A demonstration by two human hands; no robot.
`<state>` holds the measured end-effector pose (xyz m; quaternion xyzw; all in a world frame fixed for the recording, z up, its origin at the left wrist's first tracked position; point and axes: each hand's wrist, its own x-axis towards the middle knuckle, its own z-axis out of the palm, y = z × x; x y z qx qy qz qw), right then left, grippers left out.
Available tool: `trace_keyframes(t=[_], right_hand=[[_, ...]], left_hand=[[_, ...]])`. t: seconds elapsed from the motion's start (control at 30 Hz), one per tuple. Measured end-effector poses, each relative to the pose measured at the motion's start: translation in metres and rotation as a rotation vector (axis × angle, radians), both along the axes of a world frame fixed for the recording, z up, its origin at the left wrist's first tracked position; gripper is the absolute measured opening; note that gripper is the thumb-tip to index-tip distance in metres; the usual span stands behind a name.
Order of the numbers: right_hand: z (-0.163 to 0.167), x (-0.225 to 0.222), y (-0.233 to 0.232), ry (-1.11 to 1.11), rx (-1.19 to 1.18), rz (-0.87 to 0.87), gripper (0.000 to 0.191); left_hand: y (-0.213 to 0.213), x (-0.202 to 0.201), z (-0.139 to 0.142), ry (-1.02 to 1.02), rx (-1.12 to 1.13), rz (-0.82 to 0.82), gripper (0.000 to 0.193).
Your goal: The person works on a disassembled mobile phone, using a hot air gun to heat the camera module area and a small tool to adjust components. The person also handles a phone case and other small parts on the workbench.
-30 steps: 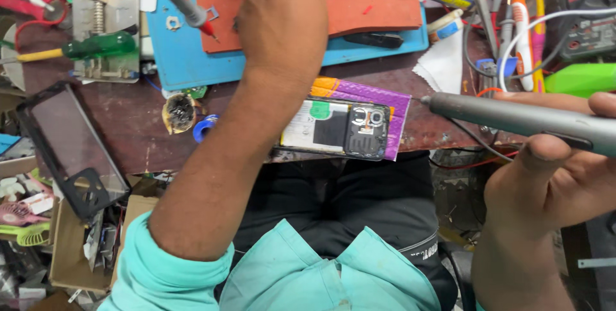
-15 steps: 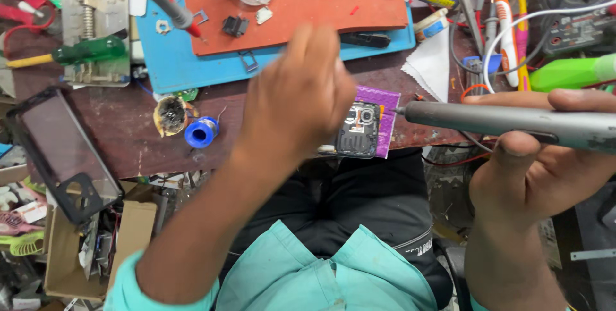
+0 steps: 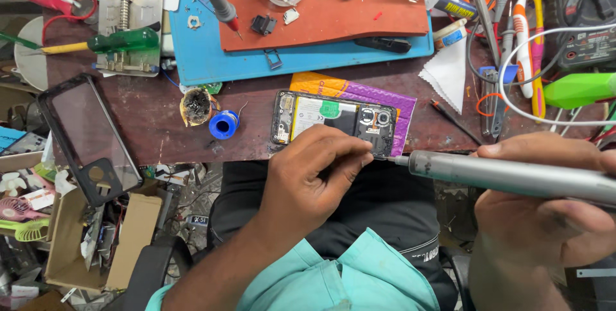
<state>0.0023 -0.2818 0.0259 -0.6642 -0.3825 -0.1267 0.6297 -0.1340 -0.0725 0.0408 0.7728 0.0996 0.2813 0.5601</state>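
- Your left hand (image 3: 314,179) rests pinched fingertips on the opened phone (image 3: 333,122), which lies on a purple pouch (image 3: 398,109) at the bench's near edge.
- Your right hand (image 3: 545,215) grips a grey electric screwdriver (image 3: 513,176), tip touching the phone's right corner.

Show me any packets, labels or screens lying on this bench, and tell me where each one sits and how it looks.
Padded pouch: flat, purple and orange, under the opened phone at the bench's near edge.
Green sticker: small, on the phone's white battery.
Syringe label: dark blue and yellow band, bench top right.
Phone screen glass: dark rectangle with black frame, far left.
Cardboard box: brown, open, below the bench at left.
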Motion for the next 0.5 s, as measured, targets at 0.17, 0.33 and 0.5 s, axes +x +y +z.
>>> trace_keyframes(t=[0.17,0.33,0.5], right_hand=[[0.001,-0.003,0.001,-0.005,0.035,0.017,0.035],[0.001,-0.004,0.001,0.009,0.044,0.038,0.031],[0.001,-0.003,0.001,-0.010,0.041,0.045,0.031]], left_hand=[[-0.004,-0.003,-0.002,0.083,-0.143,-0.045,0.014],[-0.009,-0.002,-0.012,0.118,-0.493,-0.147,0.014],[-0.011,-0.001,-0.018,0.129,-0.695,-0.164,0.016]])
